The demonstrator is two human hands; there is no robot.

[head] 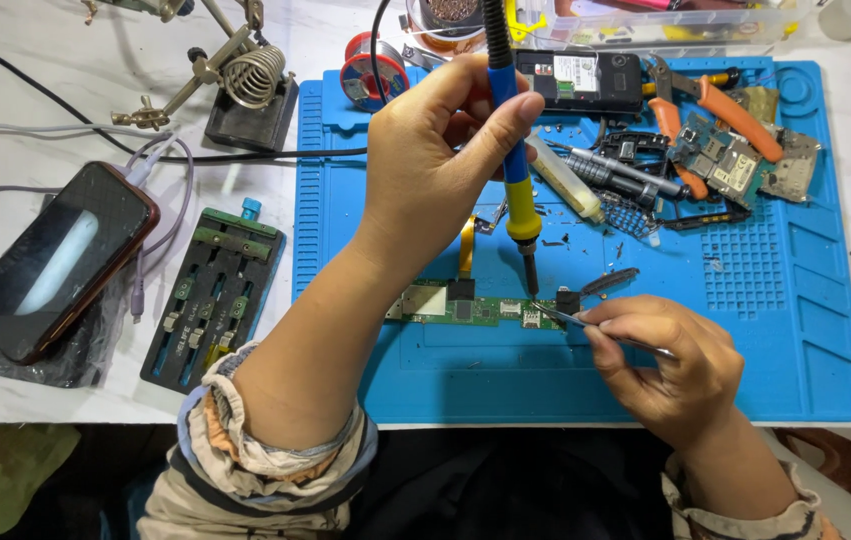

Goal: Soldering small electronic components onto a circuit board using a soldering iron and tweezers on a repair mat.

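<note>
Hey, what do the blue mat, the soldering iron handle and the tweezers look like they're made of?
The blue mat looks like matte silicone or rubber, with moulded ridges and shallow trays. The soldering iron handle in the left hand seems blue and yellow plastic, the tip dark metal. The tweezers in the right hand look like thin bare steel, slightly shiny.

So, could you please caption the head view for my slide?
Left hand holds soldering iron above circuit board; right hand steadies tweezers on it.
</note>
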